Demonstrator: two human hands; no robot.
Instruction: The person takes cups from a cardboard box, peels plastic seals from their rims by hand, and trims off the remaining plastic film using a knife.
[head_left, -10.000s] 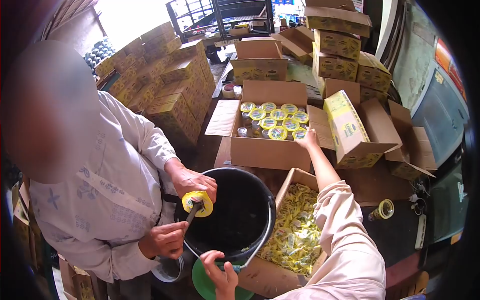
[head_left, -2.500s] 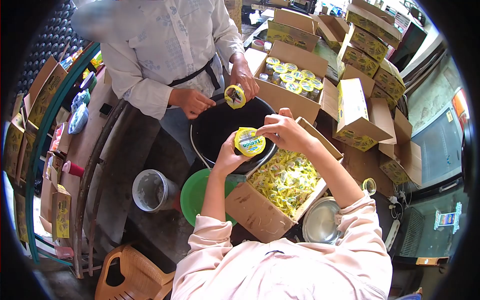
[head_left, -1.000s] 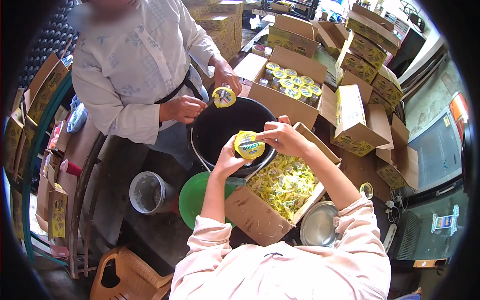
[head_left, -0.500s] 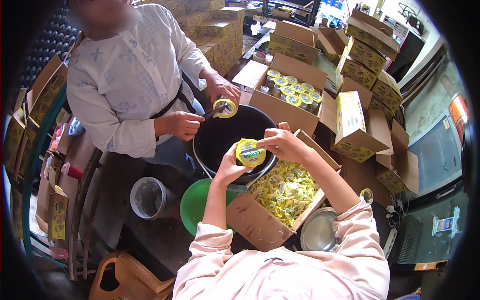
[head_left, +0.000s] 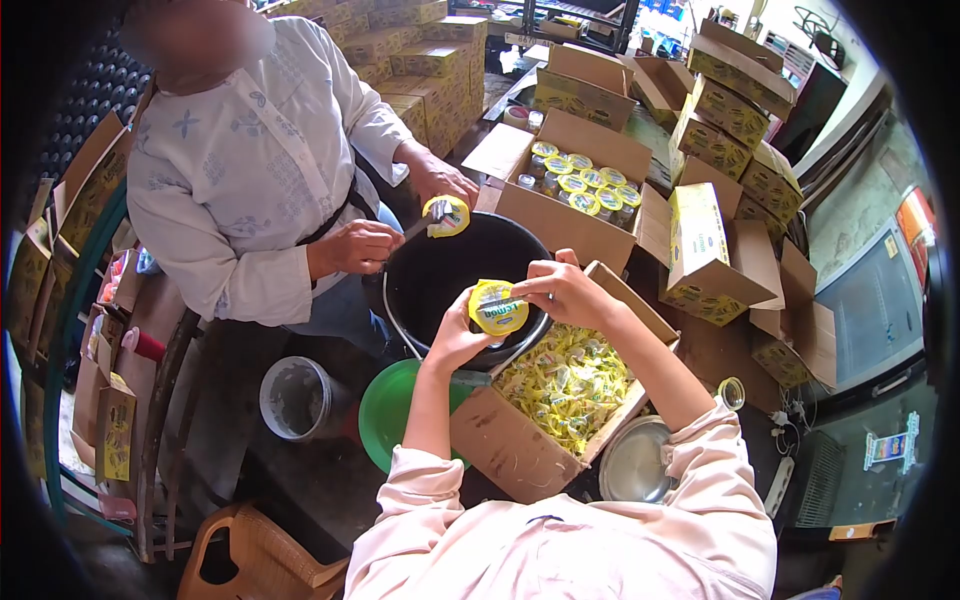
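My left hand (head_left: 457,335) is closed around a cup with a yellow lemon-print lid (head_left: 501,318), held over the big black bucket (head_left: 425,262). My right hand (head_left: 562,288) grips a thin metal blade, which looks like a knife (head_left: 506,301), lying across the lid. Its handle is hidden by my fingers. Across the bucket, another person's hand (head_left: 436,180) holds a similar yellow-lidded cup (head_left: 447,216). That person's other hand (head_left: 362,247) works a metal blade (head_left: 416,229) at its lid.
A carton of crumpled yellow lids (head_left: 478,432) stands below my right forearm, beside a steel bowl (head_left: 638,462). A green basin (head_left: 385,412) and grey bucket (head_left: 296,398) are at left. Lidded cups fill an open carton (head_left: 570,228) behind; stacked cartons (head_left: 725,110) rise at right.
The co-worker's hands and blade have shifted slightly left, and the blade now reaches across the lid of that cup. My hands hold nearly the same pose over the bucket.
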